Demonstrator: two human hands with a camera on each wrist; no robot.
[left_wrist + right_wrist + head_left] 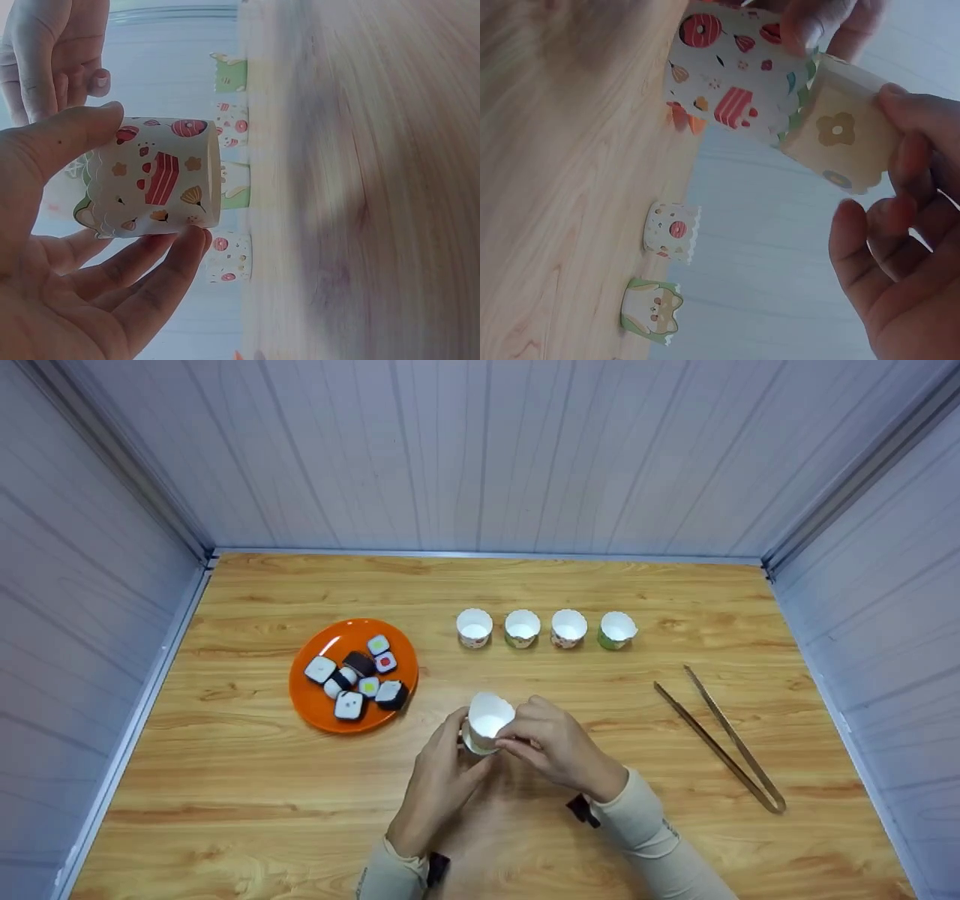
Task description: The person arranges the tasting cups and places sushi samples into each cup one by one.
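Observation:
Above the table's middle, my left hand (439, 784) grips a white paper baking cup (154, 176) printed with cake slices and donuts, thumb on one side and fingers on the other. A beige cup (840, 127) with a flower print sits partly inside it, tilted and sticking out past the scalloped rim. My right hand (559, 746) pinches the beige cup at its rim between thumb and finger. A green scalloped edge (803, 94) shows between the two cups. Both cups are held off the tabletop, as the left wrist view shows.
Several paper cups (475, 640) stand upright in a row behind my hands. An orange plate (306, 701) at the left bears several toy sushi pieces (349, 705). Metal tongs (775, 808) lie spread at the right. Pale panels (480, 457) wall the table at back and sides.

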